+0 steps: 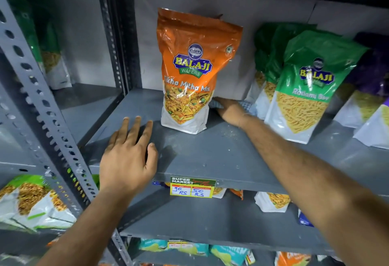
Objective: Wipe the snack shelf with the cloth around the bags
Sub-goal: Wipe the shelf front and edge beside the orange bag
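An orange snack bag (189, 72) stands upright on the grey shelf (210, 152). To its right stand green snack bags (305, 89). My right hand (229, 111) reaches to the back of the shelf between the orange and green bags, pressing a blue-white checked cloth (245, 104) flat on the shelf; the cloth is mostly hidden under the hand. My left hand (128, 154) rests palm-down near the shelf's front edge, left of the orange bag, fingers apart, holding nothing.
A perforated grey upright (42, 108) stands at the left. A yellow price tag (192, 189) hangs on the shelf's front edge. Purple bags (370, 80) stand at far right. More snack bags fill the lower shelves (271, 200) and the left bay (31, 200).
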A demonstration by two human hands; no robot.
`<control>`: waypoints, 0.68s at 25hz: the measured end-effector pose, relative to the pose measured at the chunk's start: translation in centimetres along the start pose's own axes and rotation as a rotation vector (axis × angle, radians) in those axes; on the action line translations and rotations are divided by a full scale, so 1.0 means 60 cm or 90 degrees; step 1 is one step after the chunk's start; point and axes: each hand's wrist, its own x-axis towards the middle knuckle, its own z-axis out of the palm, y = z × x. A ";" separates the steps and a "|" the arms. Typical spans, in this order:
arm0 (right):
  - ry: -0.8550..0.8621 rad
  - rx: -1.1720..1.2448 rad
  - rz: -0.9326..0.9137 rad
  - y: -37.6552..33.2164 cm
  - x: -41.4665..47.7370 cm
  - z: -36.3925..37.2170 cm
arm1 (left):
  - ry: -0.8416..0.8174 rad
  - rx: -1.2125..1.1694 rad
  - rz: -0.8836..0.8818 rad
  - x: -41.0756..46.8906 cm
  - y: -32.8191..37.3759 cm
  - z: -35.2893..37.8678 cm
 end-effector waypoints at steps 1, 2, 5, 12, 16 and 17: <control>-0.011 0.015 0.001 0.005 -0.025 0.001 | 0.002 -0.004 -0.001 -0.001 0.001 -0.001; -0.024 0.022 -0.006 0.013 -0.049 0.002 | 0.005 -0.008 0.000 -0.002 0.001 -0.002; -0.055 0.074 -0.063 0.028 -0.119 -0.007 | 0.012 -0.016 0.007 -0.001 -0.001 -0.003; 0.095 0.075 0.003 -0.001 -0.086 -0.071 | 0.016 -0.025 0.006 0.000 0.000 -0.001; 0.052 0.011 0.011 -0.021 -0.034 -0.017 | 0.016 -0.021 0.002 -0.002 -0.001 0.001; 0.025 0.018 0.022 -0.020 -0.030 -0.002 | 0.017 -0.023 0.003 -0.001 -0.001 0.002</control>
